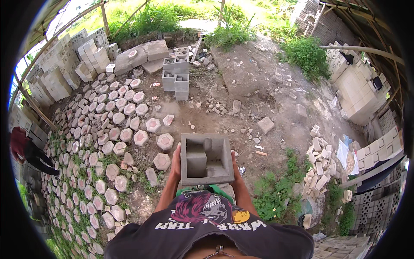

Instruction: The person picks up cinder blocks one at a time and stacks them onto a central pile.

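Note:
A grey hollow concrete block [207,179] is held in front of my body, its open cavities facing up. My left hand [176,160] grips its left side and my right hand [235,161] its right side. Most of the fingers are hidden against or beneath the block. Farther ahead, slightly to the left, several similar hollow blocks [181,92] stand stacked on the dirt.
Many hexagonal pavers [141,137] cover the ground at left. Rubble and loose stones [266,124] lie ahead to the right, with a heap of broken bricks [320,166] farther right. Block stacks [60,82] line the left side. Another person [32,151] stands at far left.

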Tool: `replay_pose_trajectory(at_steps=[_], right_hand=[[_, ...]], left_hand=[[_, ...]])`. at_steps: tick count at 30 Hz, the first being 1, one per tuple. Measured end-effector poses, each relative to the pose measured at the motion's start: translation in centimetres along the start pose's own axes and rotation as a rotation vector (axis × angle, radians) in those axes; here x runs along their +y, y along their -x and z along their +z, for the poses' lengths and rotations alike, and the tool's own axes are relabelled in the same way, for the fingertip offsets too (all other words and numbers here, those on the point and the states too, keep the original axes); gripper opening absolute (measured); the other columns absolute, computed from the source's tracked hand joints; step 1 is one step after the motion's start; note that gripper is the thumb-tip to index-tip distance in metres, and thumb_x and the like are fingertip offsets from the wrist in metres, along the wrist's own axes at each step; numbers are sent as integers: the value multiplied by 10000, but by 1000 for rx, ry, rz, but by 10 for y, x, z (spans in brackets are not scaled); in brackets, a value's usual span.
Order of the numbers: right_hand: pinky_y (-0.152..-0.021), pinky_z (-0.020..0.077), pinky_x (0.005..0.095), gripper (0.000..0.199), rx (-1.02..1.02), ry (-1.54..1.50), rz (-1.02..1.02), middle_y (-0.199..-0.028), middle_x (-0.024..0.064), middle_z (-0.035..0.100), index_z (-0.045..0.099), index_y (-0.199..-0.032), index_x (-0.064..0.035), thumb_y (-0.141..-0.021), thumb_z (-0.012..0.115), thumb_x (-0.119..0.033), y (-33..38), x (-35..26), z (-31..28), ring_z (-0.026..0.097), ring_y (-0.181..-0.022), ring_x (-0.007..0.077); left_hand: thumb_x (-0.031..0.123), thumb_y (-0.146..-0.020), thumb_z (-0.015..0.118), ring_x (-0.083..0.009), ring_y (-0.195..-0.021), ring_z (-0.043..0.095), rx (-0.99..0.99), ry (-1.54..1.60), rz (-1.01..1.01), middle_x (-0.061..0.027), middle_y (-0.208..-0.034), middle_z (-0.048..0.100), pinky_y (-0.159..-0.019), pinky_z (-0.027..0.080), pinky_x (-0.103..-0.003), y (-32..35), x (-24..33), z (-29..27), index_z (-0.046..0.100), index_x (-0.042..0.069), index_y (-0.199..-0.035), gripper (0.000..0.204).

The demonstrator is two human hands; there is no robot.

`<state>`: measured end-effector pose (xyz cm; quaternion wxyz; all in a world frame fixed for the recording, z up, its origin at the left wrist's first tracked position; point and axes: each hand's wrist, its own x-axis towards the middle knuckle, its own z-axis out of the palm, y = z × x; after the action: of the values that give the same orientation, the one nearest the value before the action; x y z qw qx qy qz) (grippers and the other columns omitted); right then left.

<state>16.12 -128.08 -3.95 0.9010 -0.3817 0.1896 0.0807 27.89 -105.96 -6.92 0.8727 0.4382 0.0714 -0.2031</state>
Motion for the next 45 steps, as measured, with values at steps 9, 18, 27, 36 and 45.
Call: replay_pose_trajectory(at_steps=[9,18,27,36,45], right_hand=[[-953,488,439,833,-39,-51,-64,-1333,174,488,328,-1428,-57,-894,328,-696,-105,-74,-56,549,-1152,305],[-945,491,452,822,-94,-58,14,-1312,171,496,332,-1424,-64,-898,317,-695,-190,-128,-37,553,-1135,314],[-951,484,427,826,-68,4,-35,-1317,171,491,324,-1424,-45,-904,316,-686,-347,-171,-15,552,-1138,304],[-932,499,438,880,-126,-61,-6,-1308,178,492,323,-1420,-34,-871,335,-721,-495,-205,15,558,-1125,303],[-970,463,408,933,-192,-10,11,-1330,168,474,326,-1419,-18,-853,306,-760,-625,-247,46,527,-1170,275]], left_hand=[[469,-994,314,-160,-843,481,-83,-135,31,-90,-907,558,-796,406,-342,-112,-11,57,609,-18,-1019,570],[568,-952,335,-149,-744,442,46,-365,180,-65,-744,517,-704,392,-344,-202,6,67,582,-30,-845,655],[600,-940,365,-154,-944,460,77,-313,89,-90,-1029,522,-876,382,-303,-358,47,53,544,-13,-1088,655],[584,-956,359,-151,-973,469,73,-364,84,-91,-1043,524,-880,385,-300,-503,108,43,538,-22,-1109,649],[565,-973,327,-145,-866,537,95,-169,45,-81,-979,608,-795,444,-303,-598,162,54,596,-16,-1101,652]])
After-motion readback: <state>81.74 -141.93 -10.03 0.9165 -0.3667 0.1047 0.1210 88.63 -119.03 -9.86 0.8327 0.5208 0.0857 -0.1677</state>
